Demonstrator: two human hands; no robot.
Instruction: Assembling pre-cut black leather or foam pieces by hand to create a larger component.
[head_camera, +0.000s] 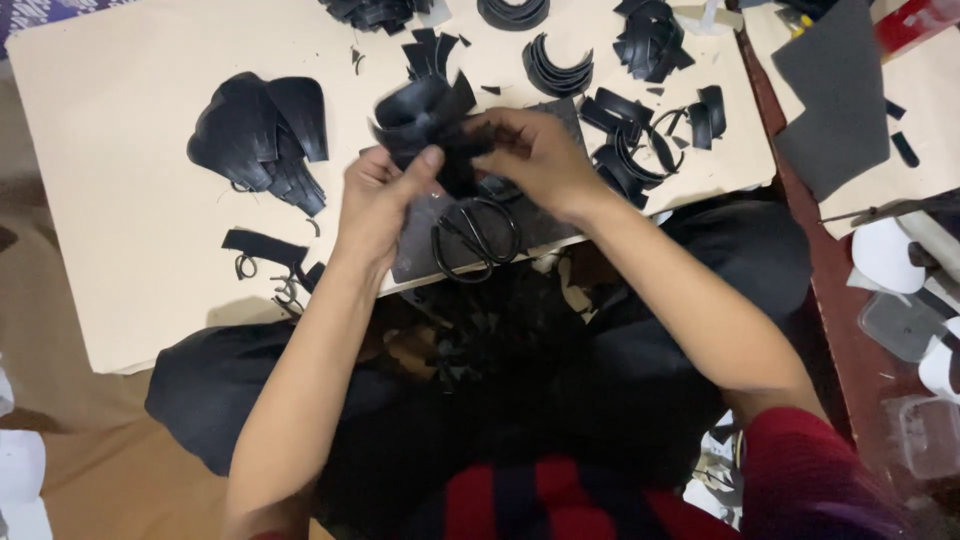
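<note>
Both my hands hold a bunch of black cut pieces (425, 115), fanned out like petals, above a beige board (120, 170). My left hand (378, 205) grips the bunch from below with the thumb up against it. My right hand (535, 155) pinches the same bunch from the right side. Directly below my hands lie black-handled scissors (475, 238) on a dark grey sheet (420, 245) at the board's near edge.
A pile of black curved pieces (258, 135) lies at left. Curved strips (555, 68) and more black cutouts (650, 40) sit at the back and right. Scraps (265, 255) lie near the board's edge. A dark grey sheet (835, 95) and clear plastic containers (900, 325) are at right.
</note>
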